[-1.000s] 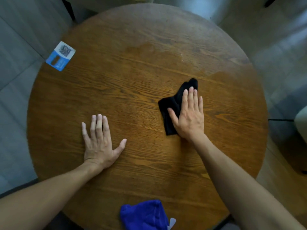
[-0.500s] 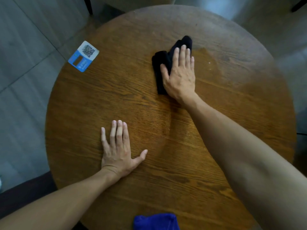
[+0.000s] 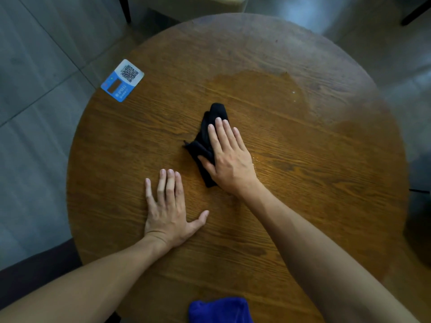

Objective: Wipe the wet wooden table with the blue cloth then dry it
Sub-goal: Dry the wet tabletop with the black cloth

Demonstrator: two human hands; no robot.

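Crumpled black cloth (image 3: 205, 141) under flat right hand (image 3: 229, 159)

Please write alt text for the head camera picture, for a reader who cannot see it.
A person's right hand presses a black cloth flat on a round wooden table, near a darker wet patch. The left hand rests flat beside it; a blue cloth lies at the near edge, a QR card far left.

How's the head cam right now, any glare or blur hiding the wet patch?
Head view: dim and soft, no hard glare; the wet patch reads as a darker stain beyond the right hand and black cloth; wide-angle bulge on the table; corners darkened.
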